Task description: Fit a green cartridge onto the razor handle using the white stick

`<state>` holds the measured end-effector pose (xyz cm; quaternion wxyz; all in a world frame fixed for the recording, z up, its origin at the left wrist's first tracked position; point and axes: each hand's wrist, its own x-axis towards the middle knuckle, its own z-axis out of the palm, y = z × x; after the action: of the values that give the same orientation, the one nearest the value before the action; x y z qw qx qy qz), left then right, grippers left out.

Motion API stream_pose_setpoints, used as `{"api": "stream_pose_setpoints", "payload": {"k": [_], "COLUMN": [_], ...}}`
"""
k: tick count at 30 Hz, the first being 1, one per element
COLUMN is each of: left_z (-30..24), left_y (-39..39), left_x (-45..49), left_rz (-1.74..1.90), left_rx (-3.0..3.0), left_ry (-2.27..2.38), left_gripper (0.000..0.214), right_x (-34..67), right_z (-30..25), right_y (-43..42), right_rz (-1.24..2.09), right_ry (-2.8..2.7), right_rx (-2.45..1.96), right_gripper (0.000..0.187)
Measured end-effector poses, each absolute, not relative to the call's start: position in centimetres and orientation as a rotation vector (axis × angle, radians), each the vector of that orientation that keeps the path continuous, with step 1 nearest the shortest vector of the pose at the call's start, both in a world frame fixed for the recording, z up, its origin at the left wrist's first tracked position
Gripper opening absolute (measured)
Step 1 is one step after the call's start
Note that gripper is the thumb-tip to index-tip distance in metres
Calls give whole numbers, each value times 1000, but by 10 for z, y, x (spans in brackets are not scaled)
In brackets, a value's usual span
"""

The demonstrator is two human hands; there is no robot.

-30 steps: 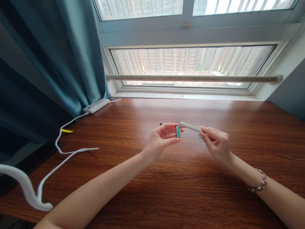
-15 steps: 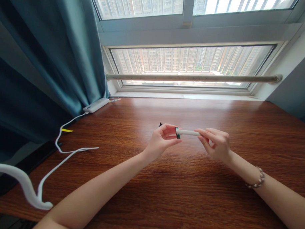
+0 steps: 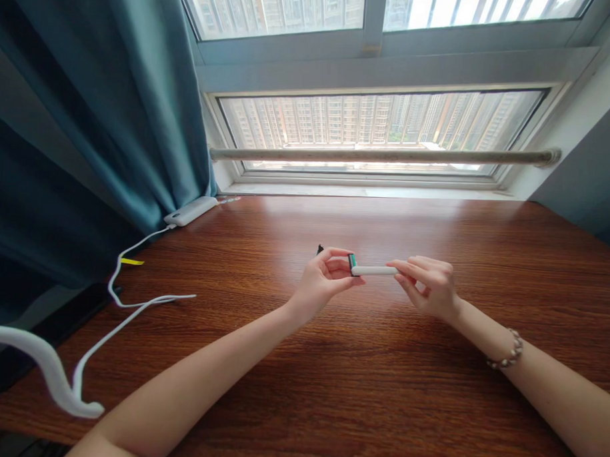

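Observation:
Above the middle of the wooden table [image 3: 359, 390], my left hand [image 3: 322, 282] pinches a small green and black razor head [image 3: 352, 263] between thumb and fingers. My right hand [image 3: 430, 286] grips the far end of a white razor handle [image 3: 375, 271], which lies level. The handle's tip touches the razor head. A small dark object [image 3: 319, 249] pokes out just behind my left hand; I cannot make out what it is.
A white power bank [image 3: 192, 210] lies at the table's back left by the teal curtain [image 3: 89, 114]. Its white cable [image 3: 132, 302] trails to the left front edge. A window and a horizontal rail [image 3: 382, 154] run along the back.
My right hand has lowered the white handle from a tilt to level and brought its tip against the razor head in my left hand. Both hands sit slightly lower.

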<state>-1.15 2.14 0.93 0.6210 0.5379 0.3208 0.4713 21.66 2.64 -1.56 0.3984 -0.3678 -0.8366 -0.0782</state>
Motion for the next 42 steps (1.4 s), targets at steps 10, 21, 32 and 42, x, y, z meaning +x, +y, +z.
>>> {"api": "stream_pose_setpoints", "payload": {"k": [10,21,32,42], "left_z": [9,6,4,3], "left_y": [20,21,23,24], "left_x": [-9,-9,-10,-10], "left_rz": [1021,1006,1012,990], "left_rx": [1237,1220,1297,1250], "left_ry": [749,709,796,737], "left_gripper": [44,41,42,44], "right_x": [213,212,218,219], "right_z": [-17,-21,-22,-23], "right_y": [24,25,32,30], "right_rz": [-137,-45,-225,-332], "right_ry": [-2133,-2206,-2134,-2126], "right_rx": [-909,-873,-981,-1009], "right_gripper": [25,26,24,27]}}
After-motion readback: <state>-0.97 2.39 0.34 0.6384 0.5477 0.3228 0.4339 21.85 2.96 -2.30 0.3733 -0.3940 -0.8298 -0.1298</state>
